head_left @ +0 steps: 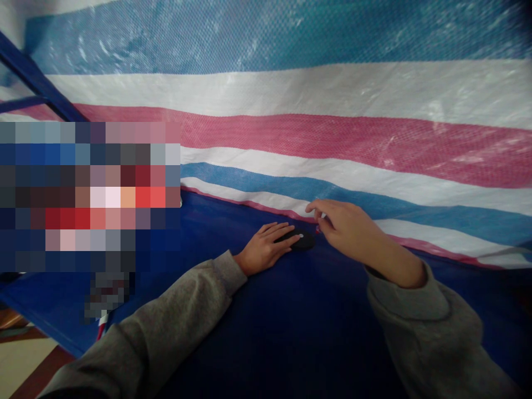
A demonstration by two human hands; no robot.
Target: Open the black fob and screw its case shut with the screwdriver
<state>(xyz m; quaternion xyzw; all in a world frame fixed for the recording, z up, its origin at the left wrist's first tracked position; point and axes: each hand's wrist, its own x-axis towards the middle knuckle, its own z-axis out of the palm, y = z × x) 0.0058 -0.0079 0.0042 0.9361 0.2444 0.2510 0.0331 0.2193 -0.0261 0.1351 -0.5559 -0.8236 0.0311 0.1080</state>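
My left hand (pixel 266 246) lies flat with its fingers stretched out over a dark, rounded object (pixel 306 240) on the blue surface (pixel 266 332). This object has a small pale spot on top, and its left part is hidden under the fingers. To the right, my right hand (pixel 347 227) is held with its fingers bent down and drawn toward the thumb. At those fingertips shows a tiny reddish-purple thing (pixel 318 228), too small to name. Both wrists come out of grey sleeves.
A striped blue, white and red plastic sheet (pixel 311 130) hangs along the far edge of the surface. At the upper left runs a dark blue bar (pixel 37 72). The left side is pixelated, so what stands there cannot be made out. Floor (pixel 25 360) shows at the lower left.
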